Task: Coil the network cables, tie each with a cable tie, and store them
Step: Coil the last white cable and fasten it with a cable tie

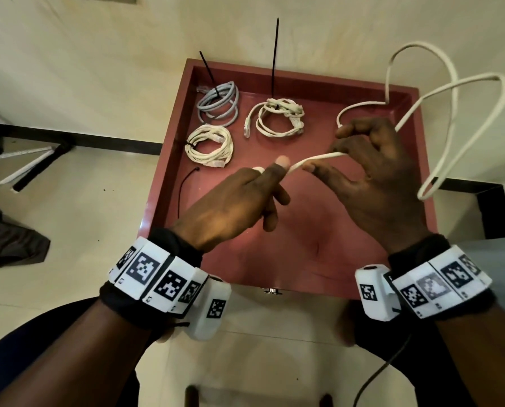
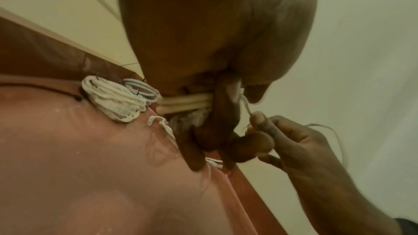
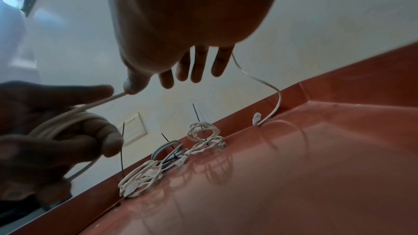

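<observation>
Cable (image 1: pixel 315 158), white: short span running left–right at frame centre, pinched by left hand (image 1: pixel 245 198) with its coil, right hand (image 1: pixel 371 177) guiding; slack loops upper right.

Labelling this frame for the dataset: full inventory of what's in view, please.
tray: 1, reddish-brown, under both hands.
grey coil: 1, grey, tray's far left, black tie sticking up.
tied white coils: 2, white; one far middle with tie upright, one left, nearer than the grey coil.
loose cable tie: 1, black, on the tray's left side.
loose cable: 1, white, looping in the air at right, running between the hands.
left hand: fingers hold turns of the loose cable.
right hand: holds the cable's long loops.
wrist bands: 2, white with black markers, one per wrist.
</observation>
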